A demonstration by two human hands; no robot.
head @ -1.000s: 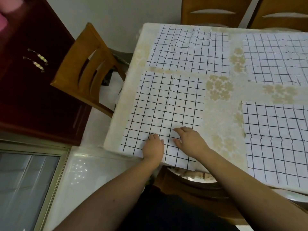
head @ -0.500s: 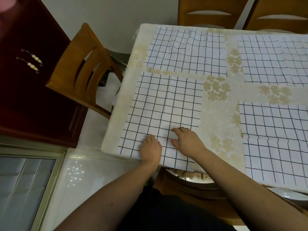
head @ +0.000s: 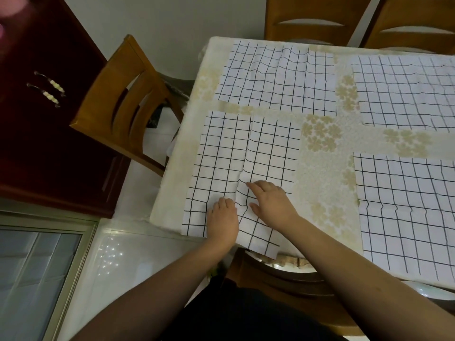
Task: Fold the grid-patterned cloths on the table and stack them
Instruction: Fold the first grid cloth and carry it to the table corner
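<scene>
Several white cloths with a black grid lie flat on the table. The near left cloth reaches the table's front edge. My left hand rests on its near part, fingers bent down onto the fabric. My right hand lies beside it with straight fingers pressing the cloth, and a small ridge of fabric stands between the two hands. A second cloth lies behind it, a third at the far right, and another at the near right.
The table wears a cream cover with pale flower prints. A wooden chair stands at its left end, two more chair backs behind it, and one right under my arms. A dark red cabinet fills the left.
Both hands have stayed on the near part of the near left cloth, edging closer together. A small ridge of fabric has risen between them.
</scene>
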